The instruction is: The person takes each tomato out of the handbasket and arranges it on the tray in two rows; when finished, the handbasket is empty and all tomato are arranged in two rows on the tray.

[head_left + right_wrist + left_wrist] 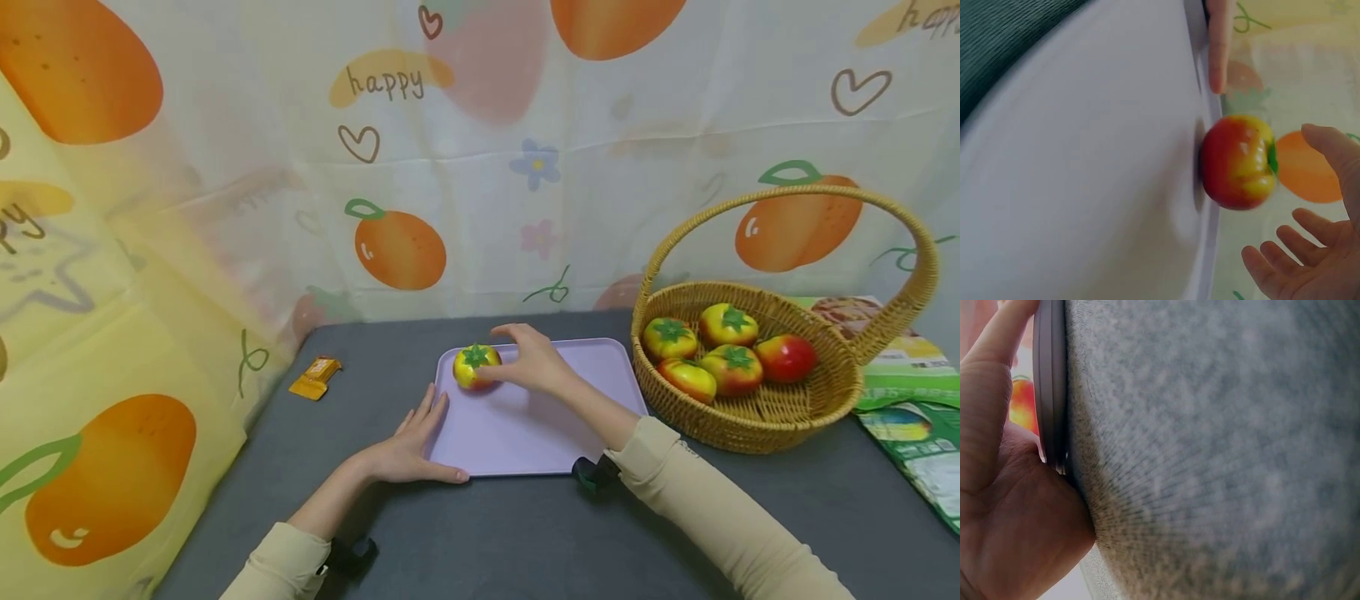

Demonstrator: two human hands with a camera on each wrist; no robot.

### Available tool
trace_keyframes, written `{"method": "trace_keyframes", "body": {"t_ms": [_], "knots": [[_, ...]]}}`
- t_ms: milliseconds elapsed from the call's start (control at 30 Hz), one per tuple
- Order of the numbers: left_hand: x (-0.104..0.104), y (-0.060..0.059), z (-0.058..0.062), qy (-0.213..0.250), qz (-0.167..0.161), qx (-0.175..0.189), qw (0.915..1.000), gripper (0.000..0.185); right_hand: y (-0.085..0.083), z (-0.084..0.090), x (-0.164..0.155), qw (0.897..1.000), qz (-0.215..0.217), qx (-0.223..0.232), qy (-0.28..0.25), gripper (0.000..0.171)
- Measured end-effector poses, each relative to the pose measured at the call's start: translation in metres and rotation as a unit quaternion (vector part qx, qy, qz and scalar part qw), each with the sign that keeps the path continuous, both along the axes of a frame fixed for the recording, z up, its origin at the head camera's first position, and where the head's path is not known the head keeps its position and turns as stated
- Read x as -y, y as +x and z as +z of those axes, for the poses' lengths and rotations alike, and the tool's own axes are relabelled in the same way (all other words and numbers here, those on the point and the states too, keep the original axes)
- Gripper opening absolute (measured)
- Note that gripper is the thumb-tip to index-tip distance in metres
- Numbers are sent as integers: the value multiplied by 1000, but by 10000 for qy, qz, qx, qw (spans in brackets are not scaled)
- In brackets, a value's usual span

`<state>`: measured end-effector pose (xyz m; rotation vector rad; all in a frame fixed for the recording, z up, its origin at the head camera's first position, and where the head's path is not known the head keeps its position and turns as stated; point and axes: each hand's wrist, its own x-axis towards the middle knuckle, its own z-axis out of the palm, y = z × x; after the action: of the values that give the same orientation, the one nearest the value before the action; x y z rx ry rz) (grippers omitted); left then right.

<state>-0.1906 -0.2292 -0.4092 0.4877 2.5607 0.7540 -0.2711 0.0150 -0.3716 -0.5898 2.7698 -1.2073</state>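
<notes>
A lilac tray [517, 442] lies on the dark grey table. Near its far left corner sits a glossy red-and-yellow fruit with a green leafy top, like a persimmon [471, 367]; the right wrist view shows this persimmon [1238, 162] resting on the tray. My right hand [531, 360] hovers over the tray beside it. In the right wrist view that hand [1329, 250] has its thumb and fingers spread, apart from the fruit. Along the tray's left edge my left hand [408, 450] rests with straight fingers, its thumb at the front left corner.
A wicker basket [750, 429] with a tall handle stands right of the tray, holding several similar fruits [731, 367]. Green printed packets [911, 442] lie beyond it at the right. An orange-yellow wrapped snack [315, 377] lies at the left, and a fruit-print cloth [480, 183] hangs behind.
</notes>
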Motion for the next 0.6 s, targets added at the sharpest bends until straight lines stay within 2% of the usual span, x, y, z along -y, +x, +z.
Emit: {"method": "trace_keyframes", "body": {"t_ms": [233, 600], "knots": [[0, 0, -1, 33, 17, 10, 10000, 121, 10, 12, -20, 9999, -52, -75, -84, 70], [1, 0, -2, 112, -74, -80, 9999, 121, 33, 30, -58, 9992, 224, -205, -253, 69]]}}
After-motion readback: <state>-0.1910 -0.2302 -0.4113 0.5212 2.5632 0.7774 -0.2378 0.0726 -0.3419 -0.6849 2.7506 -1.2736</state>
